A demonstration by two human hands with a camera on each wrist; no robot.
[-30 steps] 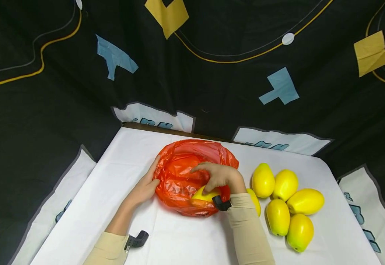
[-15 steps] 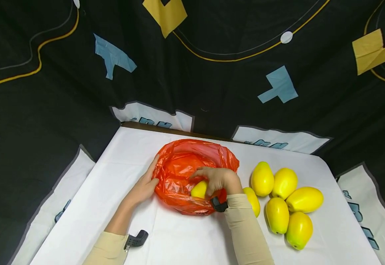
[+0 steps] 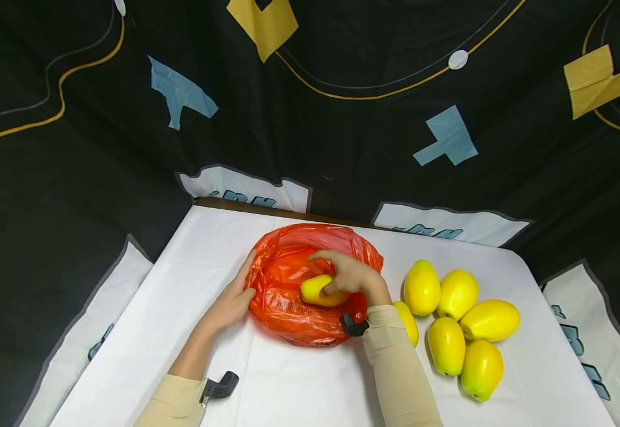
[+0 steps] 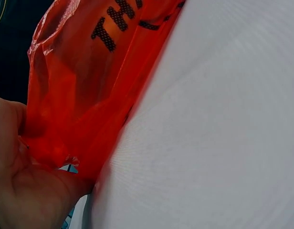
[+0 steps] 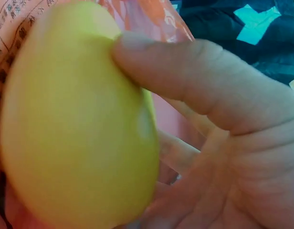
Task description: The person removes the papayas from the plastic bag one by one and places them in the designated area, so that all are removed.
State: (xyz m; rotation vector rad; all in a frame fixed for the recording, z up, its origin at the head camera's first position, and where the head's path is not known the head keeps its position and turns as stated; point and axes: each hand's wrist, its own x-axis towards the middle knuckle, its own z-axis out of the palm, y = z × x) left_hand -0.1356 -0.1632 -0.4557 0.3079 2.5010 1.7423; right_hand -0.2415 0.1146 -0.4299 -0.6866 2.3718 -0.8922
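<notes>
A red plastic bag [image 3: 288, 314] stands with its mouth spread wide on the white table. At its left side, my left hand [image 3: 231, 303] grips the plastic between thumb and fingers; the left wrist view shows this hand [image 4: 30, 186] against the bag's wall [image 4: 85, 90], which bears black print. My right hand [image 3: 348, 276] reaches inside the bag's mouth and holds a yellow mango [image 3: 316, 290]. Seen from the right wrist, the thumb [image 5: 185, 78] presses on the mango [image 5: 80, 129] while the other fingers are partly hidden behind it.
Several yellow mangoes [image 3: 446, 347] lie grouped on the table right of the bag. One more mango [image 3: 407, 323] is partly covered by the right forearm. A dark curtain [image 3: 336, 142] hangs behind the white table [image 3: 288, 385].
Inside the bag's mouth, the mango and my right hand have moved a little away from the near rim, and more of the mango shows. My left hand stays at the bag's left side.
</notes>
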